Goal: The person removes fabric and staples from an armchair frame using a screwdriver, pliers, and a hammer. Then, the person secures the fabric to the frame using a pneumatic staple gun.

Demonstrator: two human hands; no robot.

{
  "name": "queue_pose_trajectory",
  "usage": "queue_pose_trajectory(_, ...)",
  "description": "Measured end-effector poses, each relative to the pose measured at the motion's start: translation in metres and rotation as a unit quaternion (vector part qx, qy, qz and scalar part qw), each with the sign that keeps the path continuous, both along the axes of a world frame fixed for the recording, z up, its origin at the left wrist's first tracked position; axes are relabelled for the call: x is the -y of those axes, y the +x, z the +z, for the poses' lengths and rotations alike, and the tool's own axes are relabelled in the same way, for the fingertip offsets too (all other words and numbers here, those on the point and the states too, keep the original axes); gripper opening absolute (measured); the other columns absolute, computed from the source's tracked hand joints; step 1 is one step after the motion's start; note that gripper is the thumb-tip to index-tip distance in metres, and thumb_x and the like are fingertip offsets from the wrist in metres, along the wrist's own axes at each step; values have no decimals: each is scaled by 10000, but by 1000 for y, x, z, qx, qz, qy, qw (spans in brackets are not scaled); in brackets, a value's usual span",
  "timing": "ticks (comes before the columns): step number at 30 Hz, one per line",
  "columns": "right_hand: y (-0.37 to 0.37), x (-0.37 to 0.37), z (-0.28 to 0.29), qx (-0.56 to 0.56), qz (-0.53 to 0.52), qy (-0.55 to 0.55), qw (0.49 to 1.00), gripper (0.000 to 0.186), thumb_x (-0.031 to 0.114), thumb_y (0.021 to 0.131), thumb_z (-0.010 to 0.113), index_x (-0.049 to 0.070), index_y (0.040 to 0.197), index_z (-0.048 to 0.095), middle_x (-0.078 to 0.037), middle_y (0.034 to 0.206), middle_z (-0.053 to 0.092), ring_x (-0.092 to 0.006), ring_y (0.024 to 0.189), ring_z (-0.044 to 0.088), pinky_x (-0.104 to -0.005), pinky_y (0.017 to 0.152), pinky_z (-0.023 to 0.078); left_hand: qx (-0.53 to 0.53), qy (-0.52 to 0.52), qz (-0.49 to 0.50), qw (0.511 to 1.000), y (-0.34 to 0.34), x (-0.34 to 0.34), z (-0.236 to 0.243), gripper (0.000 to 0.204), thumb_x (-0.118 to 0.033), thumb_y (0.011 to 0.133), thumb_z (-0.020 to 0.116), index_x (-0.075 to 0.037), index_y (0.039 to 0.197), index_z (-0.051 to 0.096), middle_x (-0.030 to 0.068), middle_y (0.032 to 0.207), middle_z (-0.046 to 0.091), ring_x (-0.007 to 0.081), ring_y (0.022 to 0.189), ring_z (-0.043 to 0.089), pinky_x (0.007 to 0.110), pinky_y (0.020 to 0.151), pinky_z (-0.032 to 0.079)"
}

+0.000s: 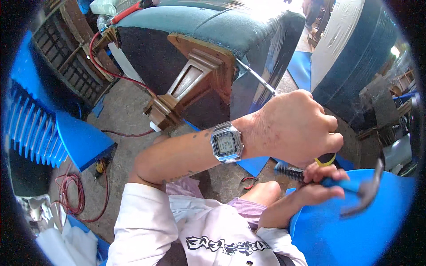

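Note:
My left hand [293, 128], wearing a silver digital watch [226, 142], is wrapped round a screwdriver-like tool with a yellow and black handle end [326, 159]. Its thin metal shaft [259, 80] reaches up to the edge where teal upholstery [262, 31] meets the wooden base of a carved leg [195, 77]; the exact tip contact is hard to tell. Below, my right hand [321, 181] grips a claw hammer [344, 184] by its blue and black handle, close to the tool's handle end. The hammer's head is smeared by motion.
Red-handled pliers [250, 182] lie on the floor near my knee. A red hose [100, 66] runs past the leg, and coiled hose [69, 195] lies at left. Blue plastic furniture [84, 137] stands left, a blue surface [355, 230] right. Another upholstered piece [350, 57] stands far right.

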State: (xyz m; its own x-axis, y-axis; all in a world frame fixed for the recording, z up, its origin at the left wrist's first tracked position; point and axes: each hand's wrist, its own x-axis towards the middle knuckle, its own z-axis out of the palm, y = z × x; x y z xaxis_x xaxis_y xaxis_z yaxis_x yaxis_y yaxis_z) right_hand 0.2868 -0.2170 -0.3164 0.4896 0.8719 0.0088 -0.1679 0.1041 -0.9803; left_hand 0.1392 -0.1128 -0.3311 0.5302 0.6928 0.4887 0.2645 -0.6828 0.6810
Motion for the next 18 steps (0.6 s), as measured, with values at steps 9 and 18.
queue_pose_trajectory(9,5,-1,-22,-10,19,-136,990,504,609,836,377,109,887,423,-2,615,419,-102,476,416,-223,400,339,-159,-56,12,986,9,10,-3,119,-215,710,551,-124,634,564,21,604,544,173,583,596,310,523,429)
queue_pose_trajectory(18,34,6,-44,-343,-101,-180,916,474,581,814,468,133,964,434,-29,793,476,-149,783,481,-315,655,417,136,-82,174,972,12,-30,39,161,-211,537,671,-98,622,593,35,580,568,202,574,607,332,493,461)
